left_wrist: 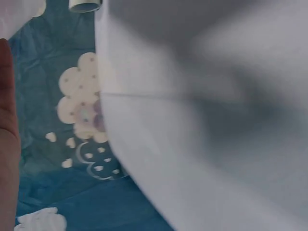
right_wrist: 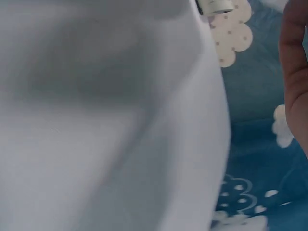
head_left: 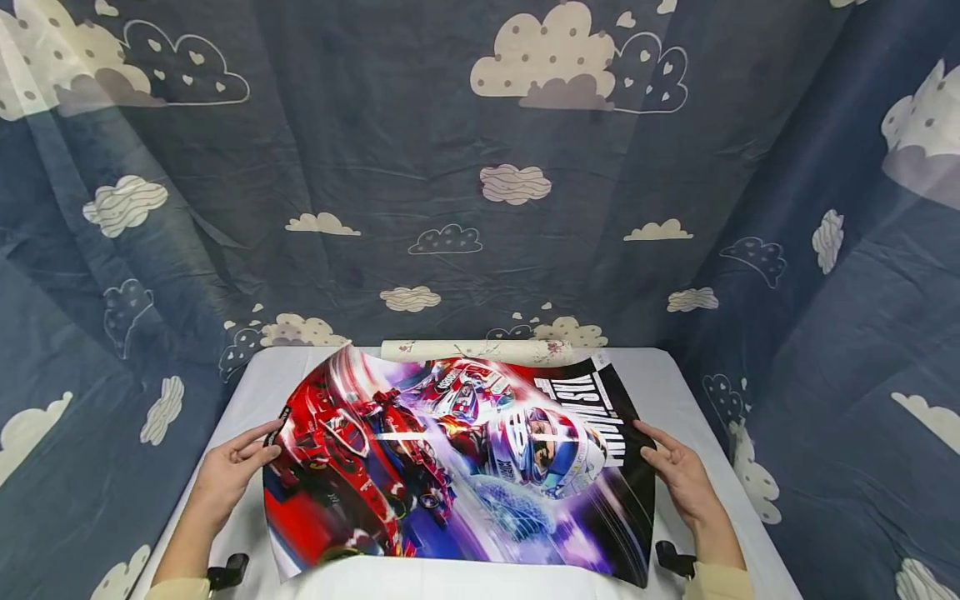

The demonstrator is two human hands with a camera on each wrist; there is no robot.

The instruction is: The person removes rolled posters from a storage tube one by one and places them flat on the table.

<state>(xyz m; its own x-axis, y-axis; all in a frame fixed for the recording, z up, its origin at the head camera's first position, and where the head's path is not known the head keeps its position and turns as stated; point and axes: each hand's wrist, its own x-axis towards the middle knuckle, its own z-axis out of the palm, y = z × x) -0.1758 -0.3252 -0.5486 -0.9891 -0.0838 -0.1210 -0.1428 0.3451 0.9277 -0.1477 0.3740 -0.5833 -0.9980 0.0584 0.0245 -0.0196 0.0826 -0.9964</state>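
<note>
A glossy poster [head_left: 450,467] is spread between both hands in the head view, bowed and with curling edges. It shows red racing cars, a helmeted driver and white lettering on a black strip at the right. My left hand [head_left: 225,475] pinches its left edge between thumb and fingers. At the opposite edge, my right hand [head_left: 682,475] pinches it the same way. Only part of the left hand [left_wrist: 7,144] enters the left wrist view, and part of the right hand [right_wrist: 296,86] the right wrist view. The table below is mostly hidden by the poster.
A cream roll with a floral print [head_left: 476,350] lies along the back edge of the white-covered table [head_left: 697,425]. Dark blue cloth with cloud patterns [head_left: 442,167] hangs behind and at both sides. Soft shadows fall on the white tabletop [right_wrist: 125,168].
</note>
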